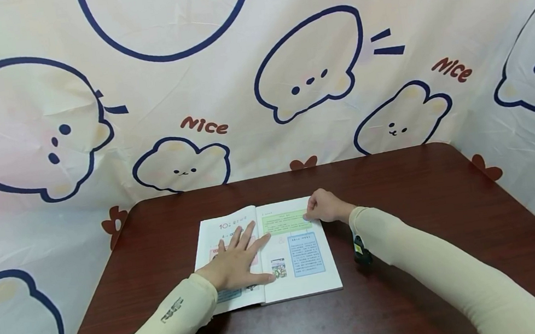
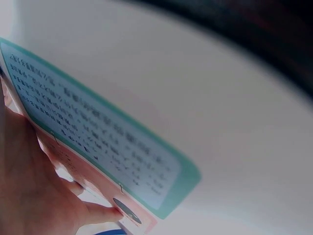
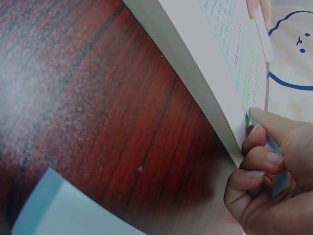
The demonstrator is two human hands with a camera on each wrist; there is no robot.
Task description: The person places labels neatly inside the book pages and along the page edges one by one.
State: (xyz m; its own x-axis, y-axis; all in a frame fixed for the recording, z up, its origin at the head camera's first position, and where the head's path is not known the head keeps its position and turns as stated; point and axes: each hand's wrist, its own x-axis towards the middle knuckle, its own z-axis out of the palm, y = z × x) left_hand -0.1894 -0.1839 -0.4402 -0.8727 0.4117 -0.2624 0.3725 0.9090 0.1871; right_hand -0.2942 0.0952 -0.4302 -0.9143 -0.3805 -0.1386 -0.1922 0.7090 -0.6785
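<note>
Apparently, in head view, the left hand [image 1: 235, 261] presses an open textbook [image 1: 284, 246] flat on the worktop [image 1: 373, 312].
Left wrist: fingers [image 2: 100, 213] spread apart. Right wrist: the right hand [image 3: 294, 169] pinches a pale strip [image 3: 280, 184], perhaps paper, beside the pages.

On the table [image 1: 373, 177] lies the book [image 1: 283, 248], under your left hand [image 1: 235, 262]; your right hand [image 1: 326, 206], with a strip [image 3: 280, 183] inside, is at the far right corner.

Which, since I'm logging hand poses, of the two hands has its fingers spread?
The left hand, fanned out over the open book; the right hand curls around a bluish strip.
</note>
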